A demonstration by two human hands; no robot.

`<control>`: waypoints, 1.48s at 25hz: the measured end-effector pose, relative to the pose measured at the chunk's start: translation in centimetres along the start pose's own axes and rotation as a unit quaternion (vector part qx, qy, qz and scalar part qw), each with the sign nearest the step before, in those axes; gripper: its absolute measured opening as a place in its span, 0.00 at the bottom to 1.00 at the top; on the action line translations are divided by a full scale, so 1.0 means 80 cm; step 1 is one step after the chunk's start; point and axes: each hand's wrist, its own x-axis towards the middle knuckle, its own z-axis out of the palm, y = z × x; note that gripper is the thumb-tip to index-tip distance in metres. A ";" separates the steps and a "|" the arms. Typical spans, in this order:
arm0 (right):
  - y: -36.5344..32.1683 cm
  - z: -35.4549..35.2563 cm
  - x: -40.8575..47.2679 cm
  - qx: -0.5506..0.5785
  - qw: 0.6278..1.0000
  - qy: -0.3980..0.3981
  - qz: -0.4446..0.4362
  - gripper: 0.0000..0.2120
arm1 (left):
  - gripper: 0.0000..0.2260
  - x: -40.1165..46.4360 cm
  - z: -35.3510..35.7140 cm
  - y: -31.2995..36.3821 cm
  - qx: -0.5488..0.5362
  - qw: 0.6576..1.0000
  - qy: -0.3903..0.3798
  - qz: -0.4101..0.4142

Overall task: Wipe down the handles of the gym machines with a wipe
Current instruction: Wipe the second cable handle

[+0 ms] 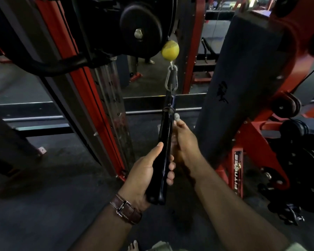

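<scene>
My left hand point(143, 171) wraps its fingers around the black handle point(162, 154) hanging from the carabiner point(171, 77), while my right hand point(186, 142) pinches a small grey wipe point(176, 117) against the handle's upper end. The red frame's label point(237, 173) reads "FITNESS"; my watch strap point(127, 209) buckle says "CASIO".

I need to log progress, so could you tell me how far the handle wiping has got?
Nothing shows as finished. In hand: the left hand grips the black cable handle while the right hand pinches a small grey wipe beside its upper end. Other machines' handles remain.
</scene>
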 end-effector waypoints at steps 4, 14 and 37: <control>0.001 -0.018 -0.049 -0.244 0.940 0.010 -0.239 0.05 | 0.20 -0.001 0.004 -0.002 -0.004 1.000 0.001 -0.010; -0.024 -0.030 -0.065 -0.460 0.818 -0.114 -0.326 0.06 | 0.19 0.003 0.004 -0.003 -0.006 1.000 0.016 0.000; -0.049 -0.009 -0.084 -0.625 0.664 -0.220 -0.347 0.03 | 0.23 -0.003 0.002 -0.017 -0.088 0.996 0.005 -0.003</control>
